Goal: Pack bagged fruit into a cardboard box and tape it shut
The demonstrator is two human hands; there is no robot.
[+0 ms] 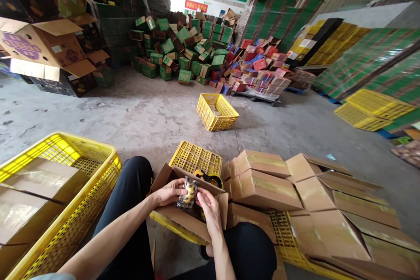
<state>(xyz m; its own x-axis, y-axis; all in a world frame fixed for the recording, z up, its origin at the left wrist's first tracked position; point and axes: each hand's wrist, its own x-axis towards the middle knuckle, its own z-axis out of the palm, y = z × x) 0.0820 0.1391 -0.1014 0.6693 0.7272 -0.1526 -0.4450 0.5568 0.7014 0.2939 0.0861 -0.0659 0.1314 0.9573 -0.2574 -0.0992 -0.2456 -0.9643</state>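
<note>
My left hand [169, 193] and my right hand [209, 205] pinch opposite sides of a clear plastic packet [188, 192] with yellow and dark contents. What exactly is inside cannot be made out. Directly below is an open cardboard box [183, 218] between my knees, its flaps spread. It rests on an upturned yellow plastic crate [193, 157]. A black-and-yellow object [210, 178], perhaps a tape dispenser, lies at the box's far side, partly hidden by my hands. The inside of the box is mostly out of sight.
On my left stands a yellow crate [113, 159] holding cardboard boxes [36, 183]. Taped cartons [262, 183] and open cartons [321, 201] are stacked on my right. Another yellow basket [218, 113] sits ahead on the concrete floor, before a heap of green boxes [167, 46].
</note>
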